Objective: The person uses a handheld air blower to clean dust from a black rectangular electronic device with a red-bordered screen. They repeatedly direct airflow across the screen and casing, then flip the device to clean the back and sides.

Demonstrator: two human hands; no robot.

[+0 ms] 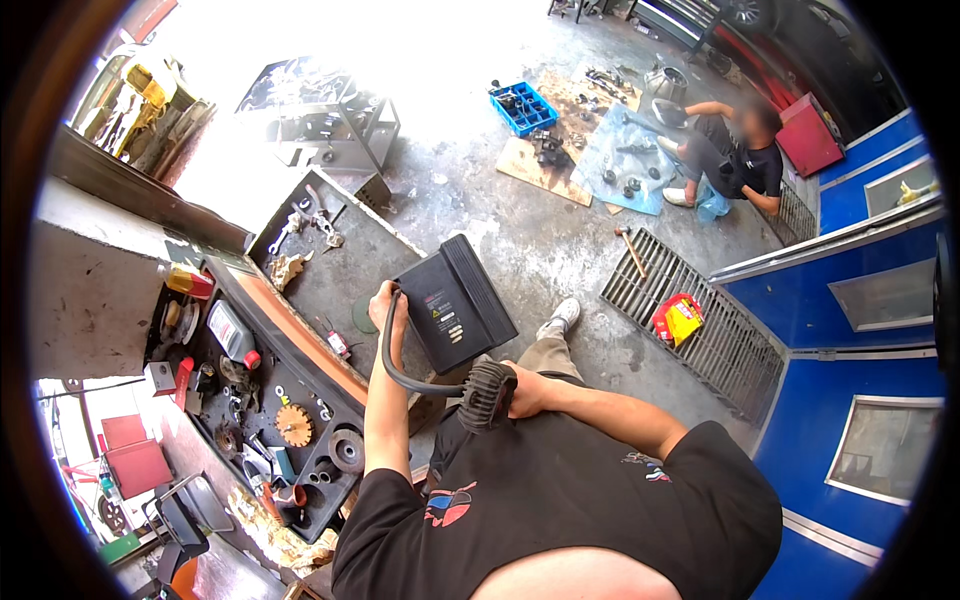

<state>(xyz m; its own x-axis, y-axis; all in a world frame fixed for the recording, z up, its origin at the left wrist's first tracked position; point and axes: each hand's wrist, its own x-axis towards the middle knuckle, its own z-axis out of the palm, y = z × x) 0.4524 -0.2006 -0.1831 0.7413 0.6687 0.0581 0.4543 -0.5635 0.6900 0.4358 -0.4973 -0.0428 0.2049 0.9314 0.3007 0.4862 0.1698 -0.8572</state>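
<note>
My left hand (pixel 388 306) is closed round the left edge of a flat black device (pixel 455 305), which has a pale printed label and a ribbed band along its far right side. A thick black cable (pixel 392 365) starts beside that hand and curves down and right to a black ribbed block (pixel 487 395) that looks like a plug. My right hand (pixel 527 391) grips this block from its right side, close to my waist. The block hides most of the right fingers. The device is tilted in front of me, above the floor.
At left, a workbench (pixel 345 490) carries a grey bottle (pixel 233 333), a toothed disc (pixel 294 425) and tools. A metal tray table (pixel 370 235) stands ahead. Right are a floor grate (pixel 690 320), a hammer (pixel 630 252) and blue doors (pixel 850 410). A person (pixel 735 155) sits near a blue crate (pixel 523 107).
</note>
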